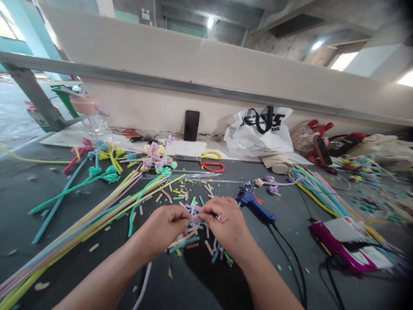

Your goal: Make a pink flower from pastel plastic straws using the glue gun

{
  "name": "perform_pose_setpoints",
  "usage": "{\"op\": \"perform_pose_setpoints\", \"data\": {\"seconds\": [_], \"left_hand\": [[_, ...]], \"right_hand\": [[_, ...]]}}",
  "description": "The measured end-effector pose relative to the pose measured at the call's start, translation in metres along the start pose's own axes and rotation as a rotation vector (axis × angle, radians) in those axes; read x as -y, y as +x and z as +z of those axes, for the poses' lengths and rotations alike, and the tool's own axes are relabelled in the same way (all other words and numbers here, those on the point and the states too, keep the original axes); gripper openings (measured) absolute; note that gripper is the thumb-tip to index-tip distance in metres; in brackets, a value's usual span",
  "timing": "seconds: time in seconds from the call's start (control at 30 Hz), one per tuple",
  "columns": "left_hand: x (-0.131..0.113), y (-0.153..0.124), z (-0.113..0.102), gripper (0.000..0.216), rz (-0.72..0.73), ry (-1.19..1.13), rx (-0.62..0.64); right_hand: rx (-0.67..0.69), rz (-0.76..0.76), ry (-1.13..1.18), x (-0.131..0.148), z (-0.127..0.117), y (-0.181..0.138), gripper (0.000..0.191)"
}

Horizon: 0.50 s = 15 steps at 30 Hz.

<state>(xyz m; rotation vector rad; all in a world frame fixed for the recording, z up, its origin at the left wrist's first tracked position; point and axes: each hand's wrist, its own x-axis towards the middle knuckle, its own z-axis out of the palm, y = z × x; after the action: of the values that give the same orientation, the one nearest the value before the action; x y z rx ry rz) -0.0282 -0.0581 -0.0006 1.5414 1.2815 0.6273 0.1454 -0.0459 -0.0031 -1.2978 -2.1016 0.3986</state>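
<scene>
At the middle of the dark table, my left hand (pixel 167 224) and my right hand (pixel 226 221) meet over a heap of cut pipe cleaner pieces (pixel 185 242). Both are closed in a pinch on a small light purple pipe cleaner (pixel 194 218), held between the fingertips. Its exact shape is partly hidden by my fingers. To the right of my right hand lies a blue glue gun (pixel 258 207), its cord running toward the front edge. Scissors with yellow and orange handles (pixel 213 166) lie beyond my hands.
Long pipe cleaners (pixel 97 215) stretch across the left, with finished fuzzy flowers (pixel 155 159) behind. A phone (pixel 191 125) leans against the back panel near a white bag (pixel 260 131). On the right are a magenta device (pixel 338 249) and more pipe cleaner bundles (pixel 329 193). A clear cup (pixel 93 116) stands back left.
</scene>
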Motion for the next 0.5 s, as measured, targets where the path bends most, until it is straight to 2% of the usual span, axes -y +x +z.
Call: {"op": "perform_pose_setpoints", "data": {"seconds": [0.5], "left_hand": [[0.0009, 0.0000, 0.0028, 0.018, -0.007, -0.070, -0.024]], "right_hand": [[0.028, 0.034, -0.007, 0.0049, -0.0017, 0.0001, 0.013]]}}
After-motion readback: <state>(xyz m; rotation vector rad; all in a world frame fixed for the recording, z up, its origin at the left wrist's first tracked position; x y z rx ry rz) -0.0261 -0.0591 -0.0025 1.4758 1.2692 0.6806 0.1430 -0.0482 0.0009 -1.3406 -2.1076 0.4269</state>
